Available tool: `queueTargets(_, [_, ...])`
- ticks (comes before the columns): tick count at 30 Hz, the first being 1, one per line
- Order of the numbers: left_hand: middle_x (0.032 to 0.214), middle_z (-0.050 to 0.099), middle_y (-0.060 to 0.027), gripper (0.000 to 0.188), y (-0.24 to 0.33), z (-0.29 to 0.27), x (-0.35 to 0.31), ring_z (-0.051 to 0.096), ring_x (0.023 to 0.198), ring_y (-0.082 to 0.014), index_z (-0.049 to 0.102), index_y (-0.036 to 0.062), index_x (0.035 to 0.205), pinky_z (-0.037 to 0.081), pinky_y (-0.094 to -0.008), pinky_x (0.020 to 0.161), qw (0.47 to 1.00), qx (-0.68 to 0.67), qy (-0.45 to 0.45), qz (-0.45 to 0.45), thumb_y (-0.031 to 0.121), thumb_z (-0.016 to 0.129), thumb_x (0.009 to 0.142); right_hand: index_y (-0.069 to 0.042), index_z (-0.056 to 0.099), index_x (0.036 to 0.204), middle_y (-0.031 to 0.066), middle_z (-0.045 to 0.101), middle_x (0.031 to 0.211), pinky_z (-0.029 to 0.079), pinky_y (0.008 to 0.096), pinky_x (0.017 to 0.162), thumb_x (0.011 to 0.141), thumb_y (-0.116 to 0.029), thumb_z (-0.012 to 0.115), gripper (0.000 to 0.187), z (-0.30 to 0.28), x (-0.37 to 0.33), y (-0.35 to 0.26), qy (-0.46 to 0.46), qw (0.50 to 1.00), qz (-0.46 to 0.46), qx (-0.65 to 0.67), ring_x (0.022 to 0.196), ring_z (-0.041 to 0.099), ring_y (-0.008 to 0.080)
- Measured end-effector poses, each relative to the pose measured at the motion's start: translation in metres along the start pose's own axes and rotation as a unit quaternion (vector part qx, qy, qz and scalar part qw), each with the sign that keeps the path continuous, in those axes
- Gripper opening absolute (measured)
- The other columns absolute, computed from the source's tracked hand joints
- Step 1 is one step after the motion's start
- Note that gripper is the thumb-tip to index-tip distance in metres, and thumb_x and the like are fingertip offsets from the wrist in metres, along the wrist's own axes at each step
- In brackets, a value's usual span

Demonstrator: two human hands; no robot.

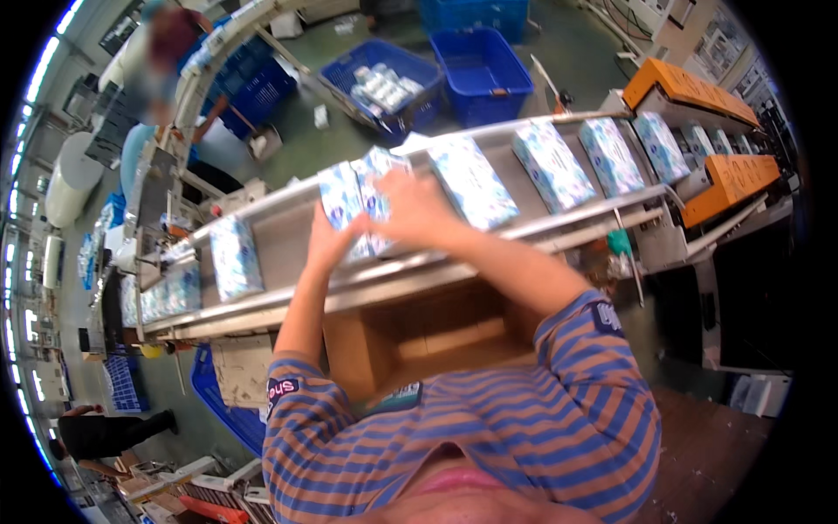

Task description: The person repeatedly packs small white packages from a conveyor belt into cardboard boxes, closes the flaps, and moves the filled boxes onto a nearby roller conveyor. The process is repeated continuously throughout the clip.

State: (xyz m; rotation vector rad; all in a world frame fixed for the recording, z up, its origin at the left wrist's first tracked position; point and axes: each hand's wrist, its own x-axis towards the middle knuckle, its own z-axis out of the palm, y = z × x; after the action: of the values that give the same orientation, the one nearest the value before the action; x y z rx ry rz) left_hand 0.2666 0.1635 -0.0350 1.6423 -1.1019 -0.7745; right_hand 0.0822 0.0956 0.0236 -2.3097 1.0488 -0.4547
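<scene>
A row of light blue, white and lilac patterned soft packs, which look like tissue packs, lies along a conveyor (284,249). Two stand side by side before me: a left tissue pack (339,194) and a right tissue pack (377,160). My left hand (330,237) grips the near left side of the left pack, its thumb across the front. Over the right side of the other pack my right hand (417,208) is closed; its fingertips are partly hidden and slightly blurred. One loose pack (236,258) lies further left, another pack (472,181) just right of my right hand.
More packs come from between orange machine guards (729,188) at the right. Beneath the conveyor's near rail sits an open cardboard box (436,336). Beyond the belt stand blue crates (483,74), one crate (380,83) holding white packs. Other people are at the left.
</scene>
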Motion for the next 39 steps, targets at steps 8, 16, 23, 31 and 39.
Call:
queueTargets(8, [0.114, 0.055, -0.0181, 0.09, 0.009, 0.048, 0.015, 0.053, 0.107, -0.0289, 0.037, -0.0014, 0.123, 0.041, -0.0362, 0.091, 0.996, 0.082, 0.013, -0.028, 0.045, 0.08, 0.059, -0.001, 0.049, 0.121, 0.0206, 0.052, 0.113, 0.042, 0.0427, 0.09, 0.066, -0.055, 0.069, 0.079, -0.068, -0.019, 0.05, 0.046, 0.997, 0.06, 0.005, 0.105, 0.053, 0.032])
queueTargets(16, [0.114, 0.056, -0.0156, 0.083, 0.027, 0.058, 0.017, 0.054, 0.106, -0.0235, 0.038, -0.0018, 0.125, 0.04, -0.0333, 0.093, 0.998, -0.005, -0.041, -0.048, 0.039, 0.078, 0.065, -0.001, 0.041, 0.128, 0.0195, 0.056, 0.101, 0.044, 0.0385, 0.086, 0.066, -0.05, 0.072, 0.085, -0.104, -0.038, 0.107, 0.089, 0.986, 0.139, 0.015, 0.098, 0.056, 0.0334])
queueTargets(23, [0.116, 0.055, -0.0157, 0.078, 0.037, 0.071, 0.02, 0.054, 0.105, -0.0222, 0.04, -0.0047, 0.123, 0.04, -0.0315, 0.09, 0.998, 0.037, 0.004, -0.047, 0.036, 0.077, 0.068, 0.003, 0.057, 0.095, 0.0208, 0.057, 0.102, 0.046, 0.0393, 0.081, 0.067, -0.06, 0.065, 0.07, -0.11, -0.066, 0.191, 0.174, 0.953, 0.204, -0.139, 0.097, 0.057, 0.0321])
queueTargets(31, [0.111, 0.056, -0.0111, 0.06, 0.02, 0.041, 0.036, 0.055, 0.099, -0.0182, 0.045, -0.0055, 0.12, 0.041, -0.0295, 0.087, 0.983, -0.142, -0.047, -0.102, 0.027, 0.071, 0.077, -0.003, 0.001, 0.143, 0.0322, 0.034, 0.134, 0.035, 0.0383, 0.1, 0.063, -0.063, 0.067, 0.119, -0.091, -0.003, 0.173, 0.055, 0.982, 0.148, 0.104, 0.121, 0.042, 0.0398])
queueTargets(39, [0.115, 0.053, -0.0149, 0.062, 0.107, -0.023, -0.09, 0.054, 0.101, -0.021, 0.035, -0.0013, 0.13, 0.045, -0.0329, 0.084, 0.998, -0.026, 0.059, -0.012, 0.023, 0.065, 0.081, -0.01, 0.026, 0.136, 0.0262, 0.059, 0.101, 0.046, 0.0423, 0.08, 0.064, -0.052, 0.072, 0.095, -0.163, -0.094, 0.061, 0.164, 0.985, -0.024, 0.043, 0.089, 0.059, 0.0403])
